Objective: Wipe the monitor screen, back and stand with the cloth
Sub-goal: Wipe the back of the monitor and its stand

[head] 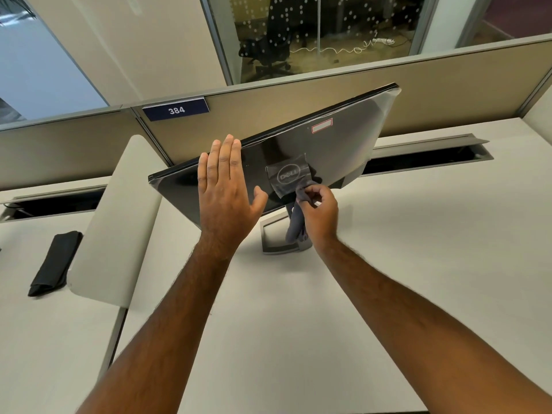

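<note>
Head view: wiping the glossy black monitor's (328, 144) back on the white desk (298, 324).
Flat left hand (227, 186) steadies the tippy panel near its top edge; right hand (318, 210) pinches the soft, limp grey cloth (295, 228) beside the logo.

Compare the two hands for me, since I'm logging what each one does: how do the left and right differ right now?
The left hand lies flat with straight fingers on the monitor back; the right hand has its fingers curled.
The left hand holds nothing; the right hand grips the grey cloth.
The left hand reaches the top edge; the right hand sits lower, beside the logo and above the stand.
Both are bare and at the monitor's back.
</note>
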A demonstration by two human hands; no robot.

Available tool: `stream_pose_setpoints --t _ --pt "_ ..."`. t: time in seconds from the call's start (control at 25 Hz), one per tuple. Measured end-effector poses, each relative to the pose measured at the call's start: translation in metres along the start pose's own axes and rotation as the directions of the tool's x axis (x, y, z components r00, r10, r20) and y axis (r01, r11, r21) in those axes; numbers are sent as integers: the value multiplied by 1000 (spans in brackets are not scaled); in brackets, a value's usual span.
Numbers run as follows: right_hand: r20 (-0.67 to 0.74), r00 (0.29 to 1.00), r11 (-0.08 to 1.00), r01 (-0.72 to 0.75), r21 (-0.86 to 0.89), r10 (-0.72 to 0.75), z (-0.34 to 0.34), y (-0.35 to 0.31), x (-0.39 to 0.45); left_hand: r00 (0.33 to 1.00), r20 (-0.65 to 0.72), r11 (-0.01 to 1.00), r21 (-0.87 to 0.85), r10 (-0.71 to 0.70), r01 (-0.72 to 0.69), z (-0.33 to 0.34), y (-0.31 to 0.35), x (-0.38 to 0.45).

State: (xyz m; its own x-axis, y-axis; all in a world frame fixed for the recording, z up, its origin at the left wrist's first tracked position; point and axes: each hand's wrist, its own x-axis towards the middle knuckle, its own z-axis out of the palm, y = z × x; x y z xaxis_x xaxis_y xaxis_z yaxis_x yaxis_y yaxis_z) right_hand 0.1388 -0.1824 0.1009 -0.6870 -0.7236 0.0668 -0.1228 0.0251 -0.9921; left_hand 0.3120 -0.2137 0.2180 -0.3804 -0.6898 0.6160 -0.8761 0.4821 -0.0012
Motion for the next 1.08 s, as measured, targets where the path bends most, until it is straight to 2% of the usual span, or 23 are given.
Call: stream_pose_setpoints --t 0.12,0.32,0.56,0.84,0.96,1.08 --pt "10 1000 997 -22 -68 23 10 -1 -8 1000 -12 1000 12 -9 10 2 1 1" --pt "130 991 989 3 -150 16 3 -6 -1 1000 -16 1000 19 -7 7 3 4 3" --pt "44 999 992 25 -125 -20 2 -24 -2 1000 -18 1000 -14 -14 14 4 4 2" --pt "192 963 971 -152 -186 188 22 -5 -17 1000 -17 1000 -4 -8 8 1 6 2" --pt "152 967 975 -185 -123 203 19 -8 -13 1000 -16 1000 -7 -4 4 1 4 1" --pt "105 987 991 -112 -69 119 15 -23 -10 1000 -25 1000 -14 -15 15 2 5 2"
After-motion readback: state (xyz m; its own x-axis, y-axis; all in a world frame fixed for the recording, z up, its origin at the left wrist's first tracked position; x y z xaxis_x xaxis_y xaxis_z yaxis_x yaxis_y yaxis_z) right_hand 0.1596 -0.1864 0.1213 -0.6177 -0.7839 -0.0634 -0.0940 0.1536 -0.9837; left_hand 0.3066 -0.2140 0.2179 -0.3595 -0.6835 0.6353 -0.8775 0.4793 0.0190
